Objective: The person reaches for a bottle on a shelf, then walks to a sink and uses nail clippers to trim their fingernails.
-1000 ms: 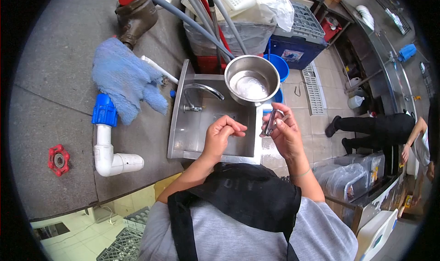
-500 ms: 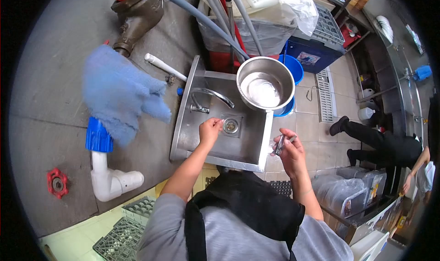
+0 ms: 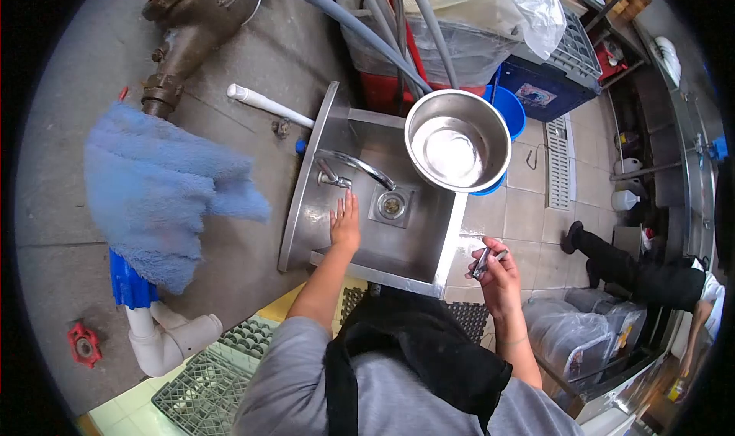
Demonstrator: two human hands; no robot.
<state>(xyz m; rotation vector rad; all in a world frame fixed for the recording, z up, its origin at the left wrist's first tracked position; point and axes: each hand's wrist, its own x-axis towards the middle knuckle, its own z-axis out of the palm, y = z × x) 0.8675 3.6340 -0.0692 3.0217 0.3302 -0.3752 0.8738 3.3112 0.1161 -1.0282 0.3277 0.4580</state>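
Note:
My left hand (image 3: 345, 225) is over the stainless sink (image 3: 348, 267), fingers stretched out and empty. Its fingertips are right at the handle of the curved chrome faucet (image 3: 360, 163). A round drain strainer (image 3: 393, 203) sits in the basin floor to the right of that hand. Beyond the sink's right edge, my right hand (image 3: 501, 279) grips a small shiny metal tool (image 3: 481, 265), narrow and partly covered by the fingers; I cannot tell its kind. A steel pot (image 3: 452, 149) rests at the sink's far right corner, tilted a little toward me.
A blue cloth (image 3: 161, 191) hangs over pipework on the left, above a red valve wheel (image 3: 83, 345). Hoses (image 3: 344, 22) run down behind the sink. Blue buckets (image 3: 507, 113) and a blue crate (image 3: 547, 88) stand beyond. At right, a person (image 3: 651, 267) works by a counter.
My left hand has moved from beside the drain toward the faucet handle, its fingers straightening. My right hand keeps the metal tool. The camera view has shifted, and the person at right has moved.

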